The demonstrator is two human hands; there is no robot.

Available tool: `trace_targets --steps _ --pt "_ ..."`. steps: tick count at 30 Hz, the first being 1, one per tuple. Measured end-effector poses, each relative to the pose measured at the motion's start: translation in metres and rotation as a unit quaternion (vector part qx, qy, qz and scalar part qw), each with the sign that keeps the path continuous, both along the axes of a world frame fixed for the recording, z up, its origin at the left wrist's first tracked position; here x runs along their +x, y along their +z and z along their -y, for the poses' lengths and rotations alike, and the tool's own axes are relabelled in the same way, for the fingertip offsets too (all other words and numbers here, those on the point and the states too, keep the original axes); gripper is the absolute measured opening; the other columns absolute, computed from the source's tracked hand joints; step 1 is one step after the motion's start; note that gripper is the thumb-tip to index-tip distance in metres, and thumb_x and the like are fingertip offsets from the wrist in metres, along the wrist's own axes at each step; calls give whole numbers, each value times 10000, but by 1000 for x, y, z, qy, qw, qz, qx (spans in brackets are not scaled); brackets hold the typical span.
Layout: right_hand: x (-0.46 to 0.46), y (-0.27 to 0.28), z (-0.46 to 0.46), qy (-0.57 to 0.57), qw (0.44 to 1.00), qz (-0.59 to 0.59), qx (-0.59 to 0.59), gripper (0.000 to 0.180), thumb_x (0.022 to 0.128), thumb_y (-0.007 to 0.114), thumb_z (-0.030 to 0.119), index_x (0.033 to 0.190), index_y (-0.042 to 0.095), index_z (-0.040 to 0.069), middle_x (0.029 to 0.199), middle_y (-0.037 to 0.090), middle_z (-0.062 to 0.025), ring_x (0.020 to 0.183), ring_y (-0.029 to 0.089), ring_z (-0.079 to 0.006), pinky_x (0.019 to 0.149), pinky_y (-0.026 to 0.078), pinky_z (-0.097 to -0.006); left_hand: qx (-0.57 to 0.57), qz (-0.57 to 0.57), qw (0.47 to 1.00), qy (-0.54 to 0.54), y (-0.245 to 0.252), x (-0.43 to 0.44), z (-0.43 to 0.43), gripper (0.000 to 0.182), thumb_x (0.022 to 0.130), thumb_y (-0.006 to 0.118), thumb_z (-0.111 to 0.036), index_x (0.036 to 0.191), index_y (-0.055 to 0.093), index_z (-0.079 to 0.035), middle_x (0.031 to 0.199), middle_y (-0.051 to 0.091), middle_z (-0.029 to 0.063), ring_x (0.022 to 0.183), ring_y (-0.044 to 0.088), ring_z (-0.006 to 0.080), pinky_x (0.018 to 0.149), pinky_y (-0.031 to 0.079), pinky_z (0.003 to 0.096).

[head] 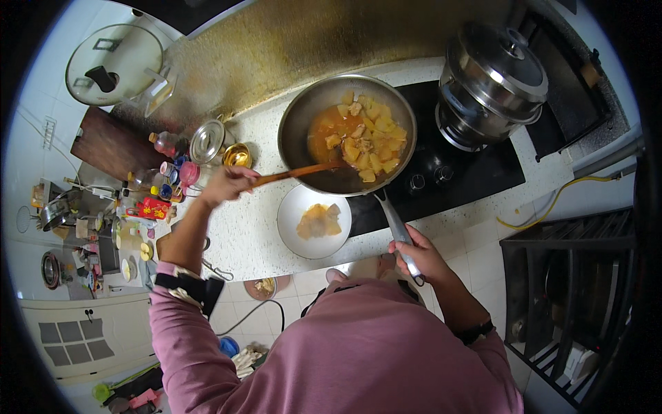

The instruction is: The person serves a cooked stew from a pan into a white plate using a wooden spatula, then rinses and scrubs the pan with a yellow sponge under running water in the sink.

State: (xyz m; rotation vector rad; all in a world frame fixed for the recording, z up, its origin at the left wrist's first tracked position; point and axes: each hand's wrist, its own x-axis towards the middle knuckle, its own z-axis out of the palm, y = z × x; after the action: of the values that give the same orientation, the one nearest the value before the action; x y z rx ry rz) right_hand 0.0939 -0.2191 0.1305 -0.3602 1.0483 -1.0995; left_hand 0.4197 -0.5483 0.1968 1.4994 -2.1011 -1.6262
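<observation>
My left hand (231, 184) grips the handle of a wooden spatula (289, 175), whose far end dips into the food in a metal wok (298, 111). My right hand (421, 254) is wrapped around the wok's grey handle (394, 220). Yellow chunks that look like potato (383, 124) and some pieces of meat (356, 108) lie mostly to the right inside the wok, with orange-brown broth (331, 121) at the left. Just below the wok's rim, a white plate (289, 235) on the counter carries a small portion of similar chunks and sauce (318, 221).
A lidded steel pot (489, 93) stands on the right of the black cooktop (486, 173). Bottles and jars (170, 181) crowd the counter's left side, near a steel lidded container (208, 141) and a gold-coloured bowl (237, 155). A glass lid (116, 64) hangs on the wall.
</observation>
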Motion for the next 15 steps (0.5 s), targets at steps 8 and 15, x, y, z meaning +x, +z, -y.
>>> trace_targets --steps 8,15 --pt "1 1 -1 -12 999 32 -1 450 907 504 91 1335 364 104 919 553 -48 537 475 -85 442 387 -230 55 -141 974 171 -56 -53 -99 179 883 620 -146 1021 637 -34 742 641 37 463 421 21 408 295 167" --pt "4 4 -2 -16 1000 -1 8 410 907 494 91 1303 387 103 915 551 -44 535 468 -78 441 380 -219 36 -176 953 245 -56 -79 -140 187 881 614 -104 1025 630 15 725 630 46 458 418 30 408 313 182"
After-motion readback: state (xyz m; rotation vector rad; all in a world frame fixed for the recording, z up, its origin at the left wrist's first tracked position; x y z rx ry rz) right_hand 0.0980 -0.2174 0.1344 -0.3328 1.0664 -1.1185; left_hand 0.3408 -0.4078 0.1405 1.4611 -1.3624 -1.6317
